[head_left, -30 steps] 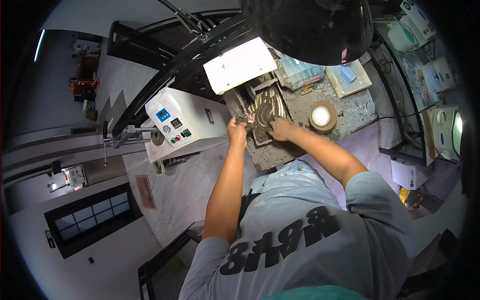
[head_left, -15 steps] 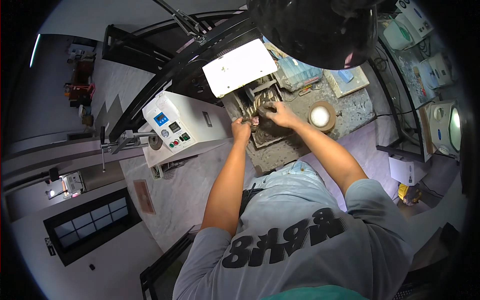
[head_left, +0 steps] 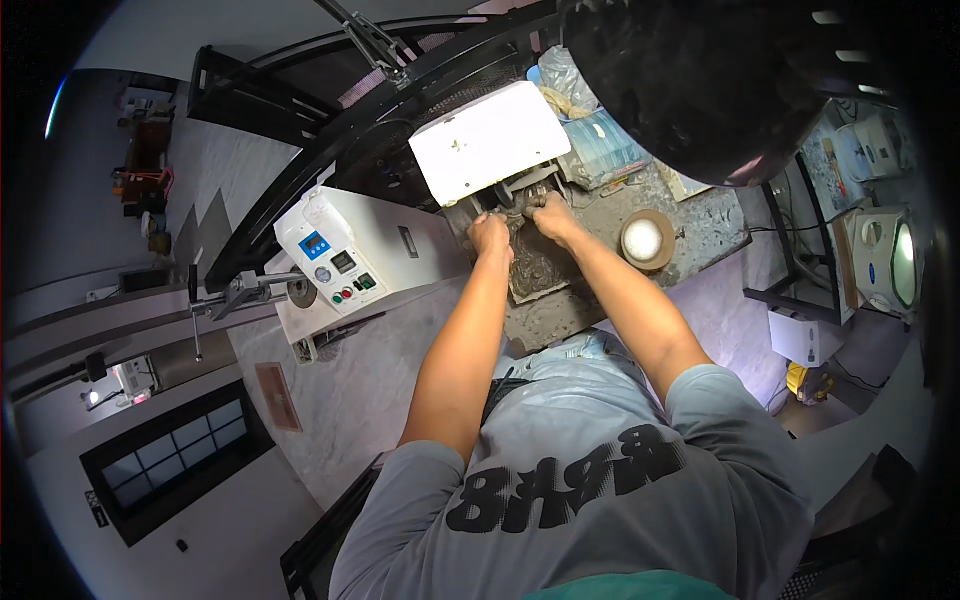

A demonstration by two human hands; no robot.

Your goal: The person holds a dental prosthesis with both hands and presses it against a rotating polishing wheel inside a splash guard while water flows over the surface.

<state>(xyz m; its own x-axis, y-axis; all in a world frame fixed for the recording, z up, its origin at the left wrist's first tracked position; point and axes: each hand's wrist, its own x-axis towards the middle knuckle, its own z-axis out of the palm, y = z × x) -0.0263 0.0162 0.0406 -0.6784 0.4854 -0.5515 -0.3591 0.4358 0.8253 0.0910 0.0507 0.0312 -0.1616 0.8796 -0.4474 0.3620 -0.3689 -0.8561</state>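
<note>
Tray [head_left: 541, 295], pale-rimmed and full of dark wet mud, sits on the desk [head_left: 700, 222] just beyond the person's waist, set at a slant. Nearest of all is the person's grey shirt [head_left: 610, 500], then the pale jeans [head_left: 570, 355] close to the desk's front edge.

Above the far part of the tray are the two hands, side by side. The left hand [head_left: 492, 238] is at its left edge; the right hand [head_left: 556, 218] is a little farther in. Both have curled fingers turned away from view, so one cannot tell whether either grips anything. To their right on the desk stands a brown dish [head_left: 668, 246] with something round and white in it, clear of the right forearm.

Right behind the hands a grey bar [head_left: 533, 180] crosses, and over it leans a white panel [head_left: 490, 145], which covers whatever lies beneath. Left of the desk a white machine [head_left: 430, 245] with buttons and a small blue display stands close to the left hand.

Beyond the dish is a bluish box [head_left: 605, 150], with a clear bag [head_left: 567, 78] behind it. A big black hood [head_left: 700, 90] hangs over that corner and hides part of both. Farther right, a white device [head_left: 888, 262] glows.
</note>
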